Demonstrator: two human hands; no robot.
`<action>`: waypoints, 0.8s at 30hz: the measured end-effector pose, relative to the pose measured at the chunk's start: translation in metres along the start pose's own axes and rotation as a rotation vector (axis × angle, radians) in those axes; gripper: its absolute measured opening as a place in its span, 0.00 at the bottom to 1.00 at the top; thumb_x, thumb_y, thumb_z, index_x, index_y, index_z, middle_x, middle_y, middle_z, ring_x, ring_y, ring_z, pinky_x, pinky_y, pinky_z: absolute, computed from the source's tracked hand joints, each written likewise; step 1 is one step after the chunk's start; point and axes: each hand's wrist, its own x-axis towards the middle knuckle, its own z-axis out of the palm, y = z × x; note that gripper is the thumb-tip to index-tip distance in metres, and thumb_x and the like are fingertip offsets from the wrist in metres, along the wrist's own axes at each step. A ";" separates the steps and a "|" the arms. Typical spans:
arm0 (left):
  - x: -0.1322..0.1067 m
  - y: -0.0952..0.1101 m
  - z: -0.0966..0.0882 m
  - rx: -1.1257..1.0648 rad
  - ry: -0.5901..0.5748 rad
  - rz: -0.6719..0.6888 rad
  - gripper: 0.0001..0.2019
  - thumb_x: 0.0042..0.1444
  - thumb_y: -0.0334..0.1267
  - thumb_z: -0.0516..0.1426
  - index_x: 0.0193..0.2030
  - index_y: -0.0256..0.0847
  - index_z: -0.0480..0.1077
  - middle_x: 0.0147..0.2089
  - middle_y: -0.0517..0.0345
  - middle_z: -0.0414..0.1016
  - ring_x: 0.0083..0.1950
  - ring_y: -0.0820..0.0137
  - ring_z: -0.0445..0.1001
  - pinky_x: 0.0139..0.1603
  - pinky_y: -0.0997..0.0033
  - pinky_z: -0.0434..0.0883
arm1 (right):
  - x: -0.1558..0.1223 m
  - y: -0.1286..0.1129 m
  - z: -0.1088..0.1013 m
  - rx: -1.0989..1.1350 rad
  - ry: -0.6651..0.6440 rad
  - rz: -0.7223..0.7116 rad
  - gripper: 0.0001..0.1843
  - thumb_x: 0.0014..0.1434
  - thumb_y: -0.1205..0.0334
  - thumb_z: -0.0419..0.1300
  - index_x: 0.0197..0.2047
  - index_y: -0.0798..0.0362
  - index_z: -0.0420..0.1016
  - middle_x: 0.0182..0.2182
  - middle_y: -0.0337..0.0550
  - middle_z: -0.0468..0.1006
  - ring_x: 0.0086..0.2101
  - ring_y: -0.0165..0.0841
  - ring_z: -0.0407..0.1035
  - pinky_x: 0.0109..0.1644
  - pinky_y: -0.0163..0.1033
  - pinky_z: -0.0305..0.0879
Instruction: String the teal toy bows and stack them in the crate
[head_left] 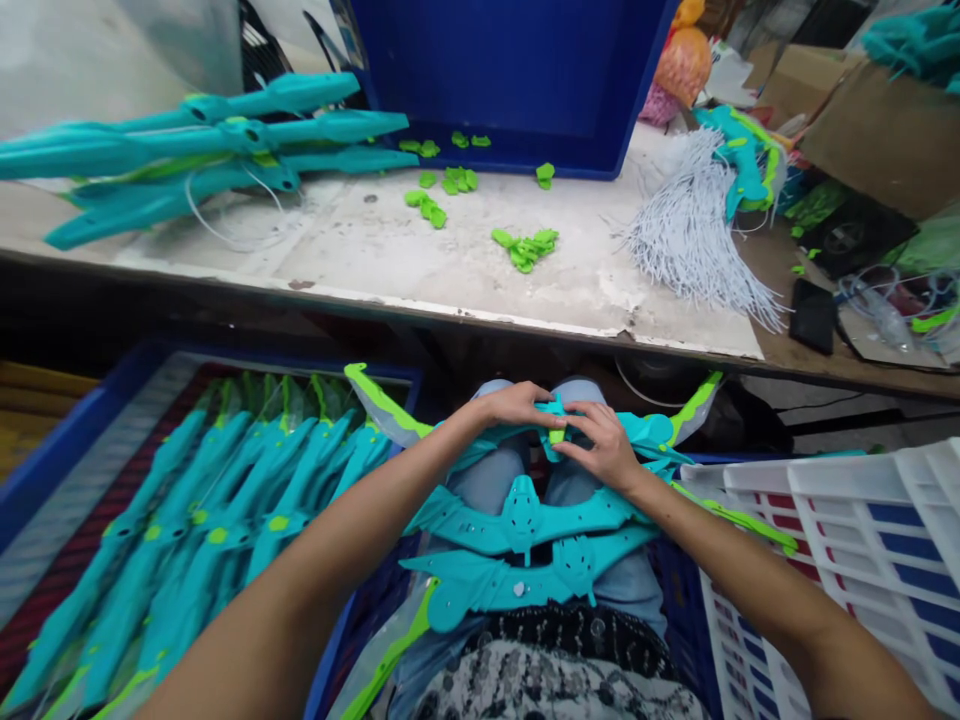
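Observation:
Over my knees, a teal plastic toy bow [649,432] with lime-green tips is gripped at its middle by both hands. My left hand [517,404] has its fingers closed on the left side of the centre piece. On the other side, the thumb and fingers of my right hand [602,440] pinch around a small lime-green part [556,436] set in that centre. Two more teal bows lie across my lap, one with a rounded hub [523,510] and a nearer one [517,588] close to my body. My forearms cover parts of them.
Several finished-looking bows [217,535] fill a blue crate at left. A white slotted crate [832,540] stands at right. On the worktable [337,250] are stacked teal limbs [247,135], small green pieces [525,247], white strings [686,230] and a blue bin [510,80].

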 end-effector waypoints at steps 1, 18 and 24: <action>0.000 -0.001 0.000 -0.001 -0.004 0.008 0.24 0.45 0.61 0.59 0.30 0.37 0.69 0.27 0.63 0.64 0.30 0.73 0.61 0.31 0.74 0.57 | 0.000 0.000 -0.001 0.006 -0.010 0.010 0.19 0.58 0.46 0.61 0.45 0.51 0.76 0.46 0.50 0.77 0.48 0.41 0.70 0.51 0.47 0.64; 0.006 0.003 0.006 0.173 0.101 -0.006 0.21 0.38 0.56 0.62 0.24 0.39 0.64 0.23 0.65 0.59 0.28 0.73 0.58 0.28 0.71 0.53 | 0.024 -0.002 0.001 0.000 -0.345 0.407 0.49 0.44 0.52 0.71 0.66 0.45 0.56 0.54 0.51 0.72 0.53 0.50 0.64 0.52 0.55 0.59; 0.002 0.005 0.014 0.258 0.170 0.044 0.19 0.40 0.53 0.61 0.29 0.38 0.66 0.26 0.63 0.64 0.30 0.70 0.63 0.29 0.72 0.54 | 0.019 -0.008 0.005 -0.081 -0.324 0.364 0.48 0.45 0.52 0.71 0.66 0.49 0.57 0.53 0.53 0.72 0.51 0.50 0.64 0.51 0.56 0.60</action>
